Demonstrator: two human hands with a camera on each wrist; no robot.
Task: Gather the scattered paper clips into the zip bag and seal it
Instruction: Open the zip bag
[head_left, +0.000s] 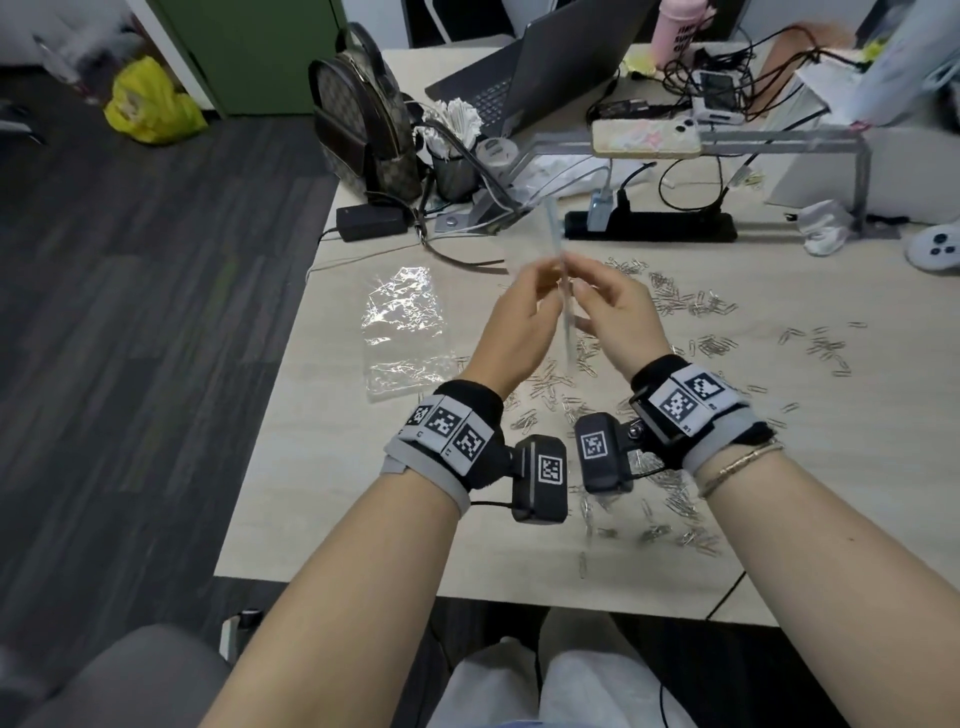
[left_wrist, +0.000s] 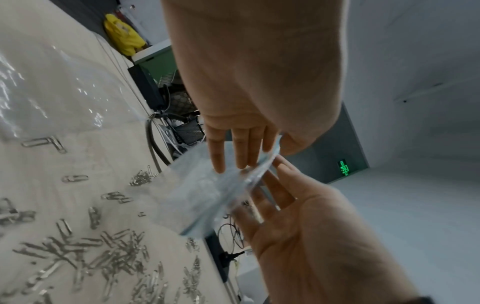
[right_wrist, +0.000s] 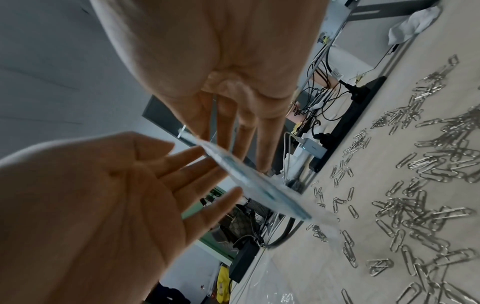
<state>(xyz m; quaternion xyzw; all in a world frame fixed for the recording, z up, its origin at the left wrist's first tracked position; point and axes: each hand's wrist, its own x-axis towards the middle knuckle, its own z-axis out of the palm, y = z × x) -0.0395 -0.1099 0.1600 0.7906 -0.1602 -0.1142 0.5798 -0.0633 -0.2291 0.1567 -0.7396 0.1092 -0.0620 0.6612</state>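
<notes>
I hold a clear zip bag (head_left: 555, 234) upright and edge-on above the table, between both hands. My left hand (head_left: 548, 278) pinches one side of it near the top and my right hand (head_left: 582, 278) pinches the other. In the left wrist view the bag (left_wrist: 207, 195) hangs below my left fingers (left_wrist: 244, 156), and the right palm faces them. In the right wrist view the bag's zip strip (right_wrist: 246, 179) runs between the two hands. Several silver paper clips (head_left: 685, 301) lie scattered over the table, also seen as clips (left_wrist: 78, 253) and clips (right_wrist: 428, 164).
A crinkled clear plastic sheet (head_left: 405, 332) lies flat at the table's left. Behind are a black power strip (head_left: 649, 226) with cables, a backpack (head_left: 363, 130), a pen cup (head_left: 454, 171), a laptop (head_left: 545, 67) and a phone (head_left: 647, 137) on a metal riser. A white controller (head_left: 935, 249) sits far right.
</notes>
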